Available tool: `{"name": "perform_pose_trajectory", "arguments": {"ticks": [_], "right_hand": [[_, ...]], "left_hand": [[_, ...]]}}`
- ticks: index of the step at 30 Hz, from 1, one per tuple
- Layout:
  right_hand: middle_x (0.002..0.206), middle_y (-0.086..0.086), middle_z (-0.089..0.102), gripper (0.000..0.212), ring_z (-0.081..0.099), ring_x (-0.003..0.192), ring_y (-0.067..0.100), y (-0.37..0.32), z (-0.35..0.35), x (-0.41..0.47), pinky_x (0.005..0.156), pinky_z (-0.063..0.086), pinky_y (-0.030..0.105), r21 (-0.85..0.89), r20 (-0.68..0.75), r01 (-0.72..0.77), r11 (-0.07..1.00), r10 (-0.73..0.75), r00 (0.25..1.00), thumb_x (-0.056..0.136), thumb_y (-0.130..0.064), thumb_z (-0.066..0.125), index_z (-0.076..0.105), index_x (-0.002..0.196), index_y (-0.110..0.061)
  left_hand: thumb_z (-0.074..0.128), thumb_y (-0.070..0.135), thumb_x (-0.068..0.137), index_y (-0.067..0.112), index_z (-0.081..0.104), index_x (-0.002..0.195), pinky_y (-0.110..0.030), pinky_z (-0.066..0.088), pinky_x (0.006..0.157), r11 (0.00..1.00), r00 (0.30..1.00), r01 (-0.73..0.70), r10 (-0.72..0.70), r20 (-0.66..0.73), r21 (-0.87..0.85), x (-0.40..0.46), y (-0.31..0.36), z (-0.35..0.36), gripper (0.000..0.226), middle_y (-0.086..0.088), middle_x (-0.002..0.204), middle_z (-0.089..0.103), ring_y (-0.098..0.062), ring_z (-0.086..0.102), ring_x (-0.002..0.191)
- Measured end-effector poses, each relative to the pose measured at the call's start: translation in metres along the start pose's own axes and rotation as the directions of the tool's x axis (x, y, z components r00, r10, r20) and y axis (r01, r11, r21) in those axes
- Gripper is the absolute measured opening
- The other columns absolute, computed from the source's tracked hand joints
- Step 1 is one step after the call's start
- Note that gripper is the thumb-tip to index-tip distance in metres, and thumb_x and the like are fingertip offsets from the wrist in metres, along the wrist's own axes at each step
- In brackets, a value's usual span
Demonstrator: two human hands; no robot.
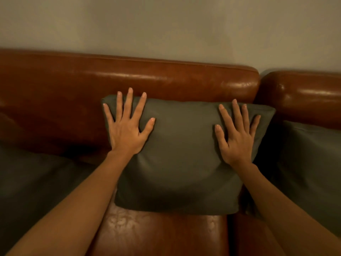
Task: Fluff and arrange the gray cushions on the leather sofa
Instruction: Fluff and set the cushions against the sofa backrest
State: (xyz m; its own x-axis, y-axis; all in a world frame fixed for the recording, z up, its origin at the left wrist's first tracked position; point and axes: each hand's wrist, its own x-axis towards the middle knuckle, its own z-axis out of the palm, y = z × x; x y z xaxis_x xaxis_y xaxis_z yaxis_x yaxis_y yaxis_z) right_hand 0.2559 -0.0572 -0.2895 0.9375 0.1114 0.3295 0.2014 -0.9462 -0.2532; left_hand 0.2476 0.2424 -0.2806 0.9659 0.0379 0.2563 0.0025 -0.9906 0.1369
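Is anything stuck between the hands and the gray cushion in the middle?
No. The left hand and right hand both lie flat with spread fingers right on the middle cushion, which leans against the sofa back.

brown leather sofa (166, 80): three gray cushions on seat, middle cushion (177, 163) upright against backrest, left cushion (33, 182), right cushion (311, 167).

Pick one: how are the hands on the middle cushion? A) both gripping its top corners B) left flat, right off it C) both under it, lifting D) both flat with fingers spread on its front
D: the left hand and right hand lie flat, fingers spread, on the front of the cushion, which leans against the sofa back.
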Motion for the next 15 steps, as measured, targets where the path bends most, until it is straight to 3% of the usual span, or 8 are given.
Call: {"name": "perform_pose_trajectory", "arguments": {"ticks": [8, 12, 13, 15], "right_hand": [[0.163, -0.004, 0.016, 0.052, 0.006, 0.151, 0.018, -0.008, -0.001, 0.001, 0.119, -0.008, 0.052, -0.032, 0.097, -0.077, 0.996, 0.080, 0.992, 0.101, -0.052, 0.015, 0.020, 0.152, -0.040], [0.163, -0.005, 0.013, 0.049, -0.001, 0.151, 0.016, -0.043, -0.006, -0.012, 0.119, -0.008, 0.054, 0.061, 0.070, -0.311, 0.948, 0.307, 0.949, 0.103, -0.044, 0.017, 0.021, 0.152, -0.038], [0.163, -0.005, 0.012, 0.051, -0.002, 0.150, 0.015, -0.058, -0.005, -0.014, 0.118, -0.010, 0.054, 0.111, 0.054, -0.374, 0.921, 0.370, 0.927, 0.102, -0.043, 0.018, 0.022, 0.152, -0.035], [0.163, -0.007, 0.011, 0.052, -0.003, 0.150, 0.013, -0.088, 0.001, -0.022, 0.116, -0.013, 0.054, 0.178, 0.028, -0.393, 0.902, 0.394, 0.919, 0.103, -0.042, 0.018, 0.020, 0.153, -0.031]], "left_hand": [[0.008, 0.065, 0.095, 0.035, 0.000, 0.153, -0.062, -0.004, 0.114, 0.997, 0.998, 0.025, -0.028, 0.053, 0.068, 0.000, 0.006, -0.002, 0.066, -0.006, 0.163, 0.001, -0.031, -0.004, 0.149], [0.016, 0.048, 0.101, 0.026, 0.009, 0.155, -0.072, 0.000, 0.110, 0.984, 0.984, 0.178, -0.178, -0.003, -0.010, -0.022, 0.040, -0.009, 0.058, -0.016, 0.161, 0.004, -0.047, -0.003, 0.145], [0.019, 0.043, 0.102, 0.024, 0.015, 0.154, -0.073, 0.001, 0.109, 0.985, 0.986, 0.166, -0.168, -0.023, -0.046, -0.029, 0.054, -0.009, 0.056, -0.017, 0.160, 0.010, -0.049, 0.001, 0.144], [0.023, 0.039, 0.102, 0.021, 0.021, 0.153, -0.072, -0.001, 0.108, 0.997, 1.000, 0.001, -0.003, -0.031, -0.076, -0.046, 0.081, -0.004, 0.053, -0.013, 0.160, 0.017, -0.044, 0.009, 0.145]]}}
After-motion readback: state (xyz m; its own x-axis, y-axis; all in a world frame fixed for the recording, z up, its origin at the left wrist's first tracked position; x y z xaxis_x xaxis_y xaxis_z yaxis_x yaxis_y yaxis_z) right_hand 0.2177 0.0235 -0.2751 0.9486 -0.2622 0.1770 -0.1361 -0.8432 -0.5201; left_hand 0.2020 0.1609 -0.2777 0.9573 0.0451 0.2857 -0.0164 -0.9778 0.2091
